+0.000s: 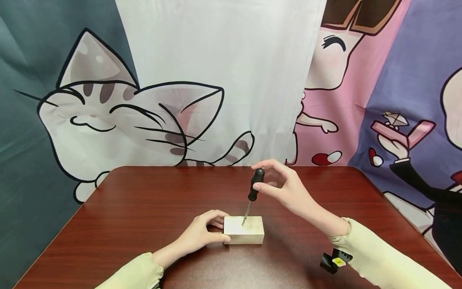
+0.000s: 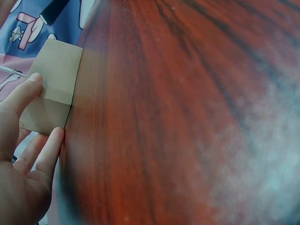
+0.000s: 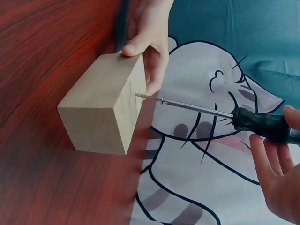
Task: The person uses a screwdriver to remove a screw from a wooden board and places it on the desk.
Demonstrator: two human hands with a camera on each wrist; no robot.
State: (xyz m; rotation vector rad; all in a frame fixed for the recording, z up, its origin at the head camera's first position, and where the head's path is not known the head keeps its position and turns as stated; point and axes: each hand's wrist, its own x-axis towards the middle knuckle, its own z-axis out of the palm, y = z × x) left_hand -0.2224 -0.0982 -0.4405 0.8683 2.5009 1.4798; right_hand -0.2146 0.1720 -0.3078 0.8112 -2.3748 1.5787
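Note:
A pale wooden block [image 1: 244,238] lies on the table, and my left hand [image 1: 202,229] grips its left end between thumb and fingers. A screw [image 3: 146,96] stands in the block's top face, with much of its thread showing. The tip of a screwdriver [image 3: 199,107] meets the screw's head. My right hand [image 1: 283,186] holds the screwdriver's black handle [image 1: 256,182] between thumb and fingers, above the block. The screwdriver tilts a little to the right at its top. In the left wrist view, the left thumb presses one side of the block.
The reddish-brown wooden table [image 1: 162,188] reaches back to a cloth backdrop [image 1: 223,48] printed with a cat and cartoon figures. A small black device [image 1: 335,261] with a yellow label sits at the right sleeve's cuff [image 1: 343,235].

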